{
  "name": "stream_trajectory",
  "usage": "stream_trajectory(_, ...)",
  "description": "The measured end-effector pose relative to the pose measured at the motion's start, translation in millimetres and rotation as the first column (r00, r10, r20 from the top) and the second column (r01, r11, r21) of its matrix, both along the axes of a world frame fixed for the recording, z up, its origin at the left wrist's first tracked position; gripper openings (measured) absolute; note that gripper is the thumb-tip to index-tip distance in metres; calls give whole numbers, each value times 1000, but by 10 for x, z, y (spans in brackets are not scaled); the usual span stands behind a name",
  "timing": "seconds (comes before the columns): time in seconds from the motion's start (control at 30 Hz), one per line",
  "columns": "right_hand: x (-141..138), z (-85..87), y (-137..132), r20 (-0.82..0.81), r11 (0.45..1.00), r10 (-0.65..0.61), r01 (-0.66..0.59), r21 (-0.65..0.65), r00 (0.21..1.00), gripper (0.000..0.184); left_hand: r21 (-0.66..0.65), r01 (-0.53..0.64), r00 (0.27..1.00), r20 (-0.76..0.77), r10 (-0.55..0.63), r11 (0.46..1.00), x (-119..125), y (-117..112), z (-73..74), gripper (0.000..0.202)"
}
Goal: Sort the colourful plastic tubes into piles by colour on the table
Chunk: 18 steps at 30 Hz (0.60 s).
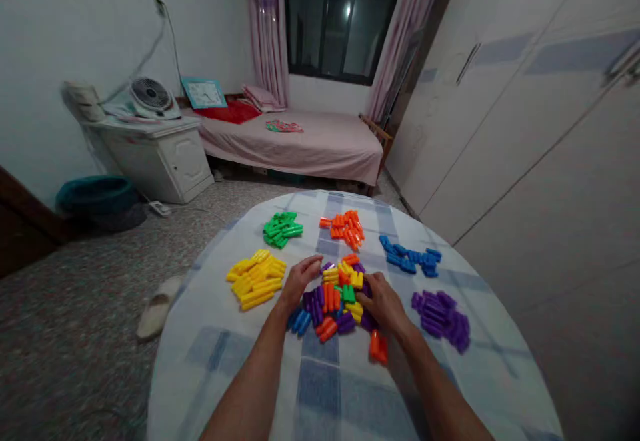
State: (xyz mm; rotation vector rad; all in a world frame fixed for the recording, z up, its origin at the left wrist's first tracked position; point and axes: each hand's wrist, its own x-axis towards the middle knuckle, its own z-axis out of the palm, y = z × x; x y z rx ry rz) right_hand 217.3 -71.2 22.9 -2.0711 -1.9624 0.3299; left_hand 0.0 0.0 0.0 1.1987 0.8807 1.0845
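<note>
A mixed pile of plastic building blocks in several colours lies in the middle of the round table. My left hand is at the pile's left edge, fingers stretched out over its far side and holding nothing. At the right edge, the thumb and fingers of my right hand are bent around a purple block, partly hidden by the hand. Sorted by colour around the pile are yellow blocks, green blocks, orange blocks, blue blocks and purple blocks.
A checked cloth covers the table. Near my right forearm lie loose orange blocks. Beyond the table stands a bed, with a white cabinet and a fan to the left. Wardrobe doors run along the right. A slipper lies on the floor.
</note>
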Motion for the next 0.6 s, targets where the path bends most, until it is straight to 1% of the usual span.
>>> stream_trajectory(0.13,-92,15,-41,-39,997,-22,25,67,999,27,-10,23,1000,-8,-24,1000,6,-15,3,53)
stream_trajectory(0.23,27,23,-100,-80,991,-49,58,120,996,25,-10,14,1000,-8,-14,1000,0,-6,-9,53)
stream_trajectory(0.33,295,54,-186,-93,972,-124,140,187,988,19,-7,14,1000,-25,-15,1000,-5,10,-26,53)
stream_trajectory(0.43,608,116,-283,-115,953,-166,189,235,979,17,-7,7,1000,-20,-7,1000,-2,11,-31,53)
stream_trajectory(0.6,1113,220,-461,-64,925,-292,299,234,954,17,-28,-7,1000,3,7,1000,8,-8,-15,53)
